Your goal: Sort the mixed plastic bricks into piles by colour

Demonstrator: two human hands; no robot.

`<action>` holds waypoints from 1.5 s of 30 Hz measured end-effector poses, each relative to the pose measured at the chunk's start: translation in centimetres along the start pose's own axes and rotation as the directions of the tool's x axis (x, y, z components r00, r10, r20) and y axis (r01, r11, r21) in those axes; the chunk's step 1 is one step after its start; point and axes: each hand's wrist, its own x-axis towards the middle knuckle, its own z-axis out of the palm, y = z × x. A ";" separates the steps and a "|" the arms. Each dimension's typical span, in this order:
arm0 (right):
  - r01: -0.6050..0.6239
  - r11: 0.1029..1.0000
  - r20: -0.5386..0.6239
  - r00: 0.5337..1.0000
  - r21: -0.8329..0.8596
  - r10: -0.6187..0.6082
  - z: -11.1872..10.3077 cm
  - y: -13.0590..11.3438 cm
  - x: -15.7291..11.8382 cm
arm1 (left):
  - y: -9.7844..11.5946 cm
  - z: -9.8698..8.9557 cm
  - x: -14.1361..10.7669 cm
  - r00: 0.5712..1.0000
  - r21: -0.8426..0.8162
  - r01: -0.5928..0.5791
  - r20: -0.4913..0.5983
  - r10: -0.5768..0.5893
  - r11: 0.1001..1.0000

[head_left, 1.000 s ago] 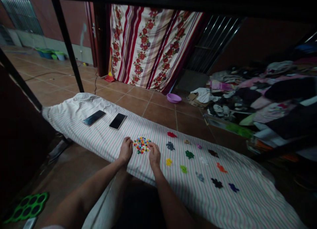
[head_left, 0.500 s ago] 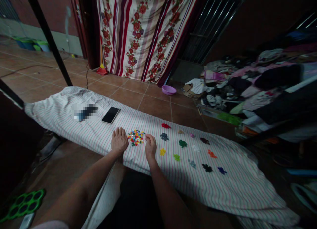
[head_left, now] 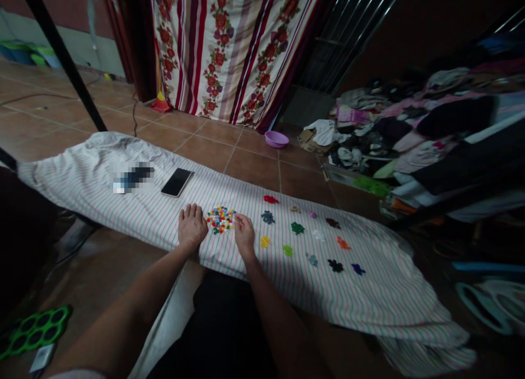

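A pile of small mixed-colour pieces lies on a striped cloth. Flat on the cloth at the pile's left edge rests my left hand, fingers stretched out. My right hand is at the pile's right edge, its fingers drawn together; whatever they hold is too small to make out. To the right lie single-colour heaps, among them red, dark grey, yellow, green, lime, orange, black and dark blue.
A phone lies left of the pile, with a blurred-out object further left. Behind the cloth, a purple basin sits on the tiled floor before a floral curtain. Clothes are heaped at the right.
The whole view has shifted slightly, moving the scene left and up. My right hand has turned a little at the pile's edge, its fingers now pointing more toward the pile. My left hand stays flat.
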 end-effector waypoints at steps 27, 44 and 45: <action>0.069 0.951 0.314 0.949 -0.300 0.030 -0.8 -2.2 -1.4 | 0.4 -0.2 0.0 0.999 0.222 -0.009 0.044 -0.001 0.975; 0.046 0.950 0.302 0.952 -0.309 0.052 -1.2 -2.2 -2.1 | 0.3 -0.2 0.0 0.999 0.209 -0.010 0.039 0.002 0.978; 0.042 0.949 0.303 0.951 -0.311 0.057 -1.2 -2.3 -2.1 | 0.3 -0.2 -0.1 0.999 0.208 -0.011 0.038 0.004 0.978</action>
